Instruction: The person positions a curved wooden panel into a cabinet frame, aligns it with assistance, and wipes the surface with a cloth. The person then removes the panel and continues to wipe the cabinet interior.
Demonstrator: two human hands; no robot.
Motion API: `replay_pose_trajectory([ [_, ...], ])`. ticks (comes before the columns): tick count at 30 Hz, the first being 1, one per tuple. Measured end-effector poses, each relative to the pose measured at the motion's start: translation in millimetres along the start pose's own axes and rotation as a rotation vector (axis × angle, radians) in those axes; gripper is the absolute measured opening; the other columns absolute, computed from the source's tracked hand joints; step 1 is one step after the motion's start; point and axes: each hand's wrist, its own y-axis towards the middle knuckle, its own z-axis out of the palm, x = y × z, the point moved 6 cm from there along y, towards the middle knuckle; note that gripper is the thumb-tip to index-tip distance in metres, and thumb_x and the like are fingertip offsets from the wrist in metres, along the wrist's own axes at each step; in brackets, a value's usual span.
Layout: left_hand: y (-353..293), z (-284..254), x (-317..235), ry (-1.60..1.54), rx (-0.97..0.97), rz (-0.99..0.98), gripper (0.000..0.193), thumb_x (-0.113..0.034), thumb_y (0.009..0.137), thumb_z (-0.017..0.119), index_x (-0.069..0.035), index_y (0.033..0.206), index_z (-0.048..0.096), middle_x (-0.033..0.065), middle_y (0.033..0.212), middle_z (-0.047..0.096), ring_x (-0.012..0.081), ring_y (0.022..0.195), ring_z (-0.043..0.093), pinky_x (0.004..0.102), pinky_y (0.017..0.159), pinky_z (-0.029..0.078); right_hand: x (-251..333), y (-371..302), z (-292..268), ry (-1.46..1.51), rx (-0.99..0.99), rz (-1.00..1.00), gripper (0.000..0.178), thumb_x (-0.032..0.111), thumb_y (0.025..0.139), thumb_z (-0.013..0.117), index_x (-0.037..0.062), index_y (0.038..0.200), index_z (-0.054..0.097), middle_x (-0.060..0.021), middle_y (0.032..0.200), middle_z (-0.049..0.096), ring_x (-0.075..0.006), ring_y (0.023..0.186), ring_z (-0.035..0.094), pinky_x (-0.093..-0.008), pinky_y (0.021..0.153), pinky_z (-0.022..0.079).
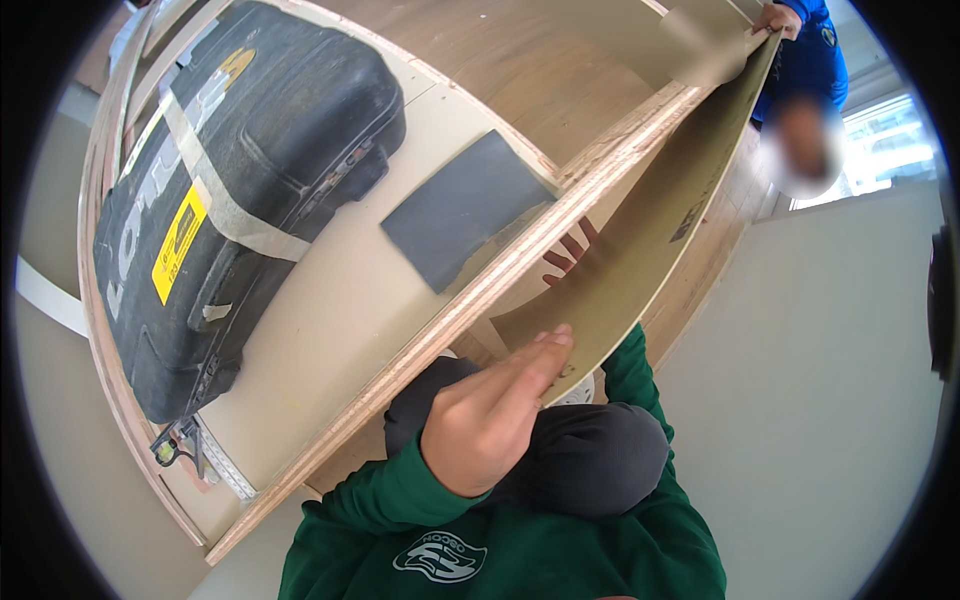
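Note:
A thin, bowed, olive-tan panel (640, 235) runs from my lap up to the far right, beside a plywood edge. My left hand (490, 425) lies across its near end, fingers stretched out and touching its face; the thumb is hidden. My right hand (572, 252) reaches from behind the panel, and its spread fingers show past the panel's left edge; the palm is hidden. At the far end a co-worker in blue has a hand (778, 20) on the panel's edge.
Left of the plywood edge (420, 345), a black hard case (290, 120) with tape rests on a beige board. A dark grey sheet (465, 210) lies beside it. A combination square (222, 460) sits by the case's near end. A pale wall (820, 400) stands right.

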Motion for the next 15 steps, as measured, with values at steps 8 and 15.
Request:
replay_pose_trajectory([
  [8, 3, -5, 1, 0.022, -0.010, 0.013, 0.039, 0.021, 0.069, 0.048, 0.013, 0.106, 0.059, 0.0238, 0.106, 0.066, 0.0324, 0.096, 0.067, 0.0340, 0.083, 0.056, -11, 5, -10, -0.057, -0.259, 0.053, 0.066, 0.036, 0.095, 0.050, 0.0237, 0.150, 0.015, -0.0179, 0.129, 0.046, -0.0289, 0.095, 0.058, -0.0517, 0.087, 0.051],
  [15, 6, -8, 1, -0.007, -0.036, 0.019, 0.041, 0.021, 0.069, 0.047, 0.013, 0.107, 0.059, 0.0229, 0.106, 0.066, 0.0332, 0.096, 0.067, 0.0347, 0.084, 0.057, -2, -10, 37, 0.048, -0.202, -0.101, 0.059, 0.024, 0.097, 0.049, 0.0258, 0.149, 0.020, -0.0141, 0.106, 0.055, -0.0249, 0.094, 0.058, -0.0501, 0.091, 0.049],
])
